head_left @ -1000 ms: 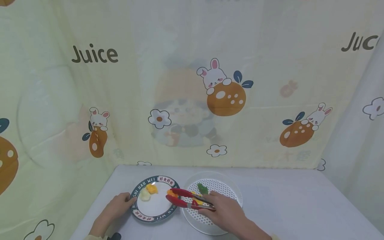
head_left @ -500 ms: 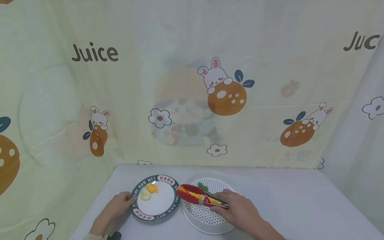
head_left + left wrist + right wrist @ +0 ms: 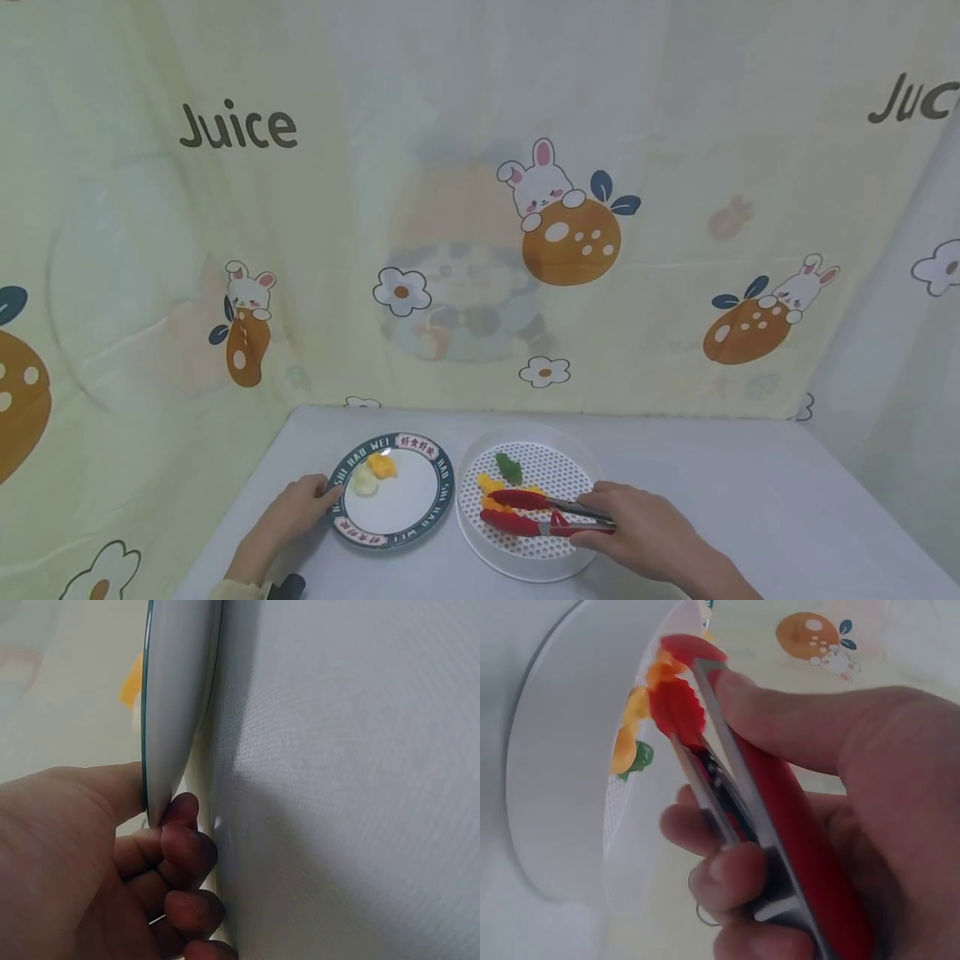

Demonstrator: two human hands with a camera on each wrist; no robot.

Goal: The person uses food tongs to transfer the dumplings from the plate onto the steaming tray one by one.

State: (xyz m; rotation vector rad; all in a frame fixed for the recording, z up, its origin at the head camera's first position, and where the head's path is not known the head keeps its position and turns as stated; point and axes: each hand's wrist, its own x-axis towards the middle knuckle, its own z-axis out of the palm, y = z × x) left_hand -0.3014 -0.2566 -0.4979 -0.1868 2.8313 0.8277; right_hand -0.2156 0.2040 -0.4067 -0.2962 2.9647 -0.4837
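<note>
- The right hand (image 3: 645,537) is clamped round the red tongs (image 3: 536,512), whose tips sit apart over the yellow and orange pieces (image 3: 491,492) in the white perforated tray (image 3: 525,567). A shallow bite could let a piece slip.
- The left hand (image 3: 296,510) pinches the near rim of the plate (image 3: 408,521), where two pieces (image 3: 372,473) lie just beyond its fingertips. Lifting that edge could slide them off.
- The green piece (image 3: 508,468), beyond the tong tips, could be knocked.

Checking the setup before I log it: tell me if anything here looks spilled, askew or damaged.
Nothing stands out. The plate and white tray sit flat on the table, food stays inside both, and the tongs look intact.
</note>
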